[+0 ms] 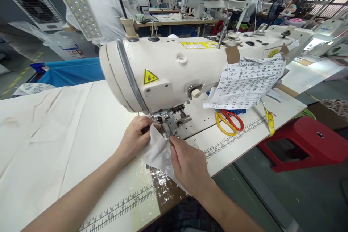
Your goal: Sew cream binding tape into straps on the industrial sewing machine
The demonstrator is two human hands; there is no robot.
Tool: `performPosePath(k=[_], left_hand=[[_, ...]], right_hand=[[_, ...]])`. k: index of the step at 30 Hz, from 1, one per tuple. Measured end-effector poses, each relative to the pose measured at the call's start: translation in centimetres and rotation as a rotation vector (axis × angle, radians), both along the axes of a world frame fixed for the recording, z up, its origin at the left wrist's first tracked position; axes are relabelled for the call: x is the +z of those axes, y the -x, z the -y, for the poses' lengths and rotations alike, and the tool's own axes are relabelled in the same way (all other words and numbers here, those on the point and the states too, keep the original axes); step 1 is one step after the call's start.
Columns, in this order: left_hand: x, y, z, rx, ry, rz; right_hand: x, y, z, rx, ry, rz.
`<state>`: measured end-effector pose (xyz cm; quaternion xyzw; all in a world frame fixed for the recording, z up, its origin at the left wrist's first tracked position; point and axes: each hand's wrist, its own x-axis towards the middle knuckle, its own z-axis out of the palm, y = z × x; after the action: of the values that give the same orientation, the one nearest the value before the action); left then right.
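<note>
A white sewing machine point(163, 72) stands before me, its presser foot point(166, 127) low over the needle plate. Pale thin fabric point(160, 152) lies under that area and drapes toward me over the table edge. My left hand point(136, 136) is closed on the fabric's left side, fingers curled beside the foot. Just right of the foot, my right hand point(189, 161) pinches the fabric's right edge between thumb and forefinger. The fingertips partly hide the cloth at the needle.
Scissors point(228, 122) with yellow and red handles lie right of the machine, below a handwritten sheet point(244, 83). A tape measure point(270, 121) hangs at the table edge, near a red stool point(307, 141). Beyond the machine is a person in white point(106, 14).
</note>
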<state>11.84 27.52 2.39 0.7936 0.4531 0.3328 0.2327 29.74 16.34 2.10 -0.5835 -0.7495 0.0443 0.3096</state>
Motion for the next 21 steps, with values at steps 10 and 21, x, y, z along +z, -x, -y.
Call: performPosePath(k=[10,21], left_hand=[[0.08,0.17,0.07,-0.006,0.014,0.005],[0.08,-0.15,0.1,-0.018,-0.068,-0.083]], right_hand=[[0.12,-0.09,0.1,-0.009,0.031,-0.01],[0.17,0.05,-0.09,-0.01,0.042,0.012]])
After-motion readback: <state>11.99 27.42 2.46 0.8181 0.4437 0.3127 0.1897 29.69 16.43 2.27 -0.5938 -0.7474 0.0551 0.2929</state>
